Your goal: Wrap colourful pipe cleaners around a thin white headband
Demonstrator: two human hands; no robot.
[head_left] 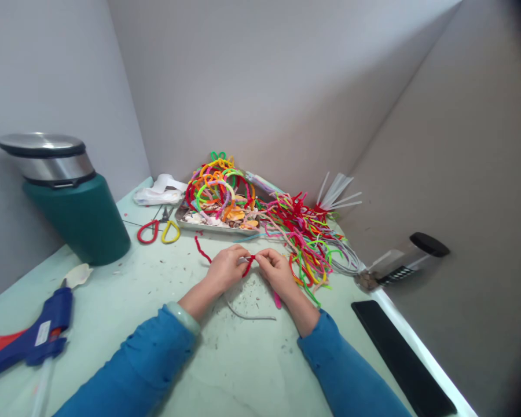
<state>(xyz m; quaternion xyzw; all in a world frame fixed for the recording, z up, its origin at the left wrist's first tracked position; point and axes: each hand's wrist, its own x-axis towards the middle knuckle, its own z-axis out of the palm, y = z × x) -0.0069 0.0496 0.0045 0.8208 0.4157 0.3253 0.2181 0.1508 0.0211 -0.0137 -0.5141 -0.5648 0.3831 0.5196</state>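
Note:
My left hand (223,269) and my right hand (276,271) meet at the middle of the pale green table (243,370), both pinching a red pipe cleaner (248,264) between the fingertips. One end of that red piece trails off to the left behind my left hand. A pink piece (277,300) pokes out under my right hand, and a thin grey wire (249,315) lies on the table just below my hands. Both sleeves are blue.
A loose heap of coloured pipe cleaners (310,237) lies right of my hands. Behind it stands a metal tray (186,222) of looped pipe cleaners and shells. Scissors (158,230), a green bin (76,202), a blue glue gun (35,339), a clear jar (399,260) and a black slab (399,359) surround the work spot.

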